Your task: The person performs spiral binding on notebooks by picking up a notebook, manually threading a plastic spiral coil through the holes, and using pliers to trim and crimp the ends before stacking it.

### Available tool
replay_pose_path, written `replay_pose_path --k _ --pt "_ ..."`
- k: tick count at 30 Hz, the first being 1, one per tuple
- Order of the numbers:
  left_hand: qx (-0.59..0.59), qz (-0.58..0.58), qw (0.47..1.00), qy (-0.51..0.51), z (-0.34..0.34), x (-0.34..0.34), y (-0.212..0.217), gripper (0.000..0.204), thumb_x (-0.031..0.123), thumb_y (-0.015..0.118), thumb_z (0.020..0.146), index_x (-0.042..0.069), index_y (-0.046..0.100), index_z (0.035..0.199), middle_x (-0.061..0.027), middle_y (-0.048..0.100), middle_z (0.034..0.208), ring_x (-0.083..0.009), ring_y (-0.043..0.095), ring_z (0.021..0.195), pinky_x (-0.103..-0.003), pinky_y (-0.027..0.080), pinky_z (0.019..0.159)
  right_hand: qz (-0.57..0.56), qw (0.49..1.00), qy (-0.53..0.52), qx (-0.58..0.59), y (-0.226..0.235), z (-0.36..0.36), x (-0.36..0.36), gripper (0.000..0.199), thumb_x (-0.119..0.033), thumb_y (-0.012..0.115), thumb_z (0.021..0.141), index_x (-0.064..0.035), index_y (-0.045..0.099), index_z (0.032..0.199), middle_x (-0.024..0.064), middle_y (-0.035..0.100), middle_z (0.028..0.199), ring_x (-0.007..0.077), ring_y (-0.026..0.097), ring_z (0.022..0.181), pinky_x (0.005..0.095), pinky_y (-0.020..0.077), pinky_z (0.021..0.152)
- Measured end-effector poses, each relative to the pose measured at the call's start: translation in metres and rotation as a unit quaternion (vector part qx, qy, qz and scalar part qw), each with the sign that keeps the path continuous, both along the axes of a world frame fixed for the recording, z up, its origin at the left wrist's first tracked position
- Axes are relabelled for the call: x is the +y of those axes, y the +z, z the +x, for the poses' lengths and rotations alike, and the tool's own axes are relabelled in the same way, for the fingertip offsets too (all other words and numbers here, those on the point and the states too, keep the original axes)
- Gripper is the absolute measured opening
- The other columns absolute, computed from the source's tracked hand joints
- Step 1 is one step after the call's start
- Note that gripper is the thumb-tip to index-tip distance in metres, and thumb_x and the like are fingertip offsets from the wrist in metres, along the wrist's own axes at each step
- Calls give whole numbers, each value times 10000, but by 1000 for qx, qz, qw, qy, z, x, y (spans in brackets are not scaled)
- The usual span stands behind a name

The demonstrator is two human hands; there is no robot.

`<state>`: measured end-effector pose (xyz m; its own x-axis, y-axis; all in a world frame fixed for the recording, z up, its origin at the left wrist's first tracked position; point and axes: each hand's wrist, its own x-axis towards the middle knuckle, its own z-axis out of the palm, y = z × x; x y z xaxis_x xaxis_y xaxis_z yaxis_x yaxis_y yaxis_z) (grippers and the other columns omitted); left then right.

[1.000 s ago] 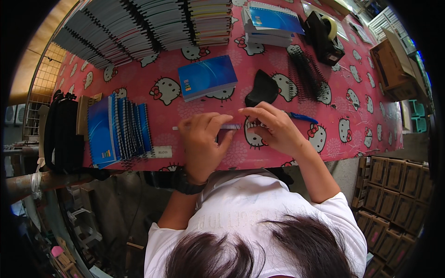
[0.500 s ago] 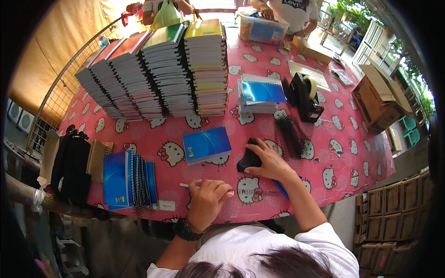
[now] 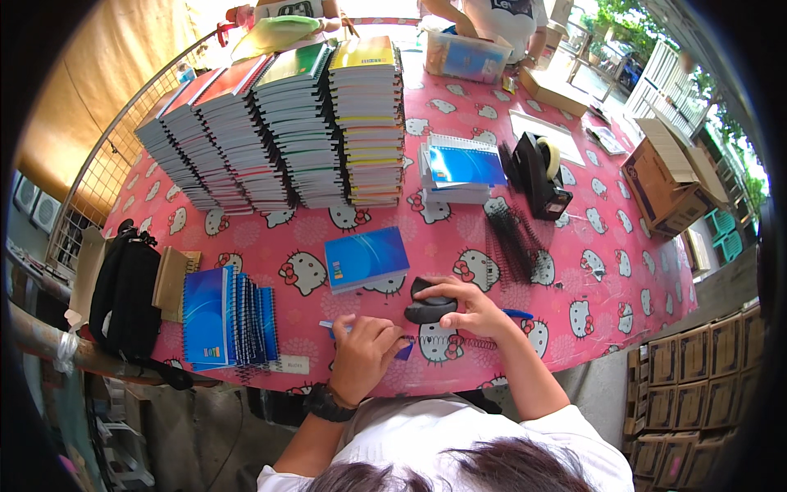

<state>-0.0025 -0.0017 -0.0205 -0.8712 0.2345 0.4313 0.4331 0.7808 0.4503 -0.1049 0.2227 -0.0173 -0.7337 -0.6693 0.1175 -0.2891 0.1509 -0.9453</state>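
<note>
My left hand (image 3: 363, 353) is curled on the pink patterned tablecloth (image 3: 574, 271) near the front edge, pinching the end of a thin wire spiral coil (image 3: 447, 340) with a blue pen (image 3: 336, 327) under it. My right hand (image 3: 471, 307) rests on a small black object (image 3: 429, 309) and holds the coil's middle. A blue notebook (image 3: 366, 257) lies just beyond both hands. A bundle of black spiral coils (image 3: 515, 239) lies to the right.
Tall stacks of spiral notebooks (image 3: 279, 131) fill the far left. A short notebook pile (image 3: 461, 170), a black tape dispenser (image 3: 537, 174), fanned blue notebooks (image 3: 225, 316), a black bag (image 3: 125, 295) and cardboard boxes (image 3: 668, 176) surround them. Other people stand at the far edge.
The view has tilted up, showing the whole table. My right hand moved onto the small black object; my left hand stays curled on the coil by the pen.
</note>
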Motion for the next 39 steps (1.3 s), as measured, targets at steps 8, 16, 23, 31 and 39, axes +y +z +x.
replay_pose_path --k 8,16,23,31,39 --pt "38 -13 998 51 -4 -23 0 229 273 787 680 178 666 851 39 616 878 -154 579 932 -545 152 1061 -134 977 75 -147 4 16 1 788 -715 636 710 -41 683 1116 234 552 1257 360 457 1248 466 318 1048" --pt "47 18 998 41 2 -15 -5 221 206 807 628 188 676 805 43 610 810 -148 588 867 -521 185 1044 -15 999 -6 -35 -7 29 -7 570 -509 743 693 -83 701 1069 209 571 1247 343 503 1180 454 380 994" --pt "28 35 998 41 -1 -16 0 372 226 830 603 171 665 932 40 617 787 -147 595 832 -512 206 1042 58 997 -28 31 1 16 -10 570 -537 735 694 -68 717 1017 228 584 1229 334 530 1155 430 401 975" --pt "14 71 997 41 0 -18 0 625 254 836 636 159 556 1187 55 611 784 -145 601 827 -501 219 1044 -82 992 77 -62 4 12 -20 502 -474 725 739 -49 712 1007 196 628 1122 322 555 1099 422 422 947" --pt "-14 396 912 103 -3 -24 -15 705 88 827 670 72 491 1289 -75 606 1179 -197 549 1146 -410 342 1047 -128 985 84 -77 5 15 -25 526 -491 712 752 -56 699 1048 190 615 1099 319 552 1070 425 407 950"
